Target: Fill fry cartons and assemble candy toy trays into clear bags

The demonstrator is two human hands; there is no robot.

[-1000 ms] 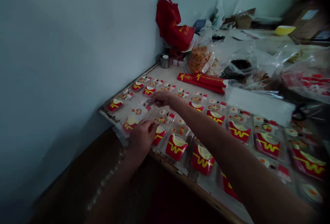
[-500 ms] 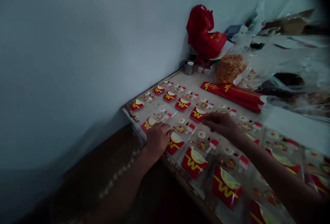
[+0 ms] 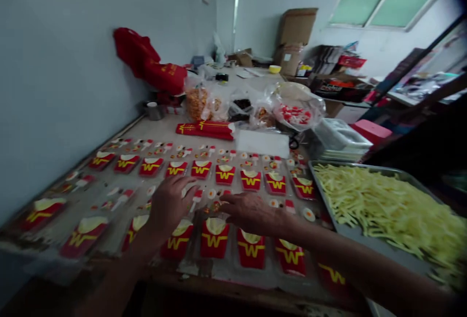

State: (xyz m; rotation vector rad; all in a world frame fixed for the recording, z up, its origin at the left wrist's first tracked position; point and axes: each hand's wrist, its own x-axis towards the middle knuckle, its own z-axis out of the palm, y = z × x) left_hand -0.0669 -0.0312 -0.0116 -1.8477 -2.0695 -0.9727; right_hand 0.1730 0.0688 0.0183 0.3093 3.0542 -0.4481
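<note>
Rows of clear plastic packs lie on the table, each with a red fries box (image 3: pixel 215 239) bearing a yellow W. Above each box sit small pieces, among them a fried egg shape (image 3: pixel 309 214) and a red-and-white popsicle shape (image 3: pixel 196 199). My left hand (image 3: pixel 170 205) hovers over the packs left of centre, thumb apart from the fingers, and nothing shows in it. To its right, my right hand (image 3: pixel 251 212) reaches leftward over the front row with fingers stretched out and no visible object held. Whether either hand touches a pack is unclear.
A metal tray (image 3: pixel 359 232) heaped with pale yellow fries-like strips (image 3: pixel 386 205) stands at the right. Behind the packs are folded red cartons (image 3: pixel 206 130), a white sheet (image 3: pixel 262 143), several plastic bags (image 3: pixel 197 103) of small pieces and a red bag (image 3: pixel 164 76).
The view has swung to the right, bringing in the tray of strips and the far shelves. My hands are now over packs nearer the middle of the rows.
</note>
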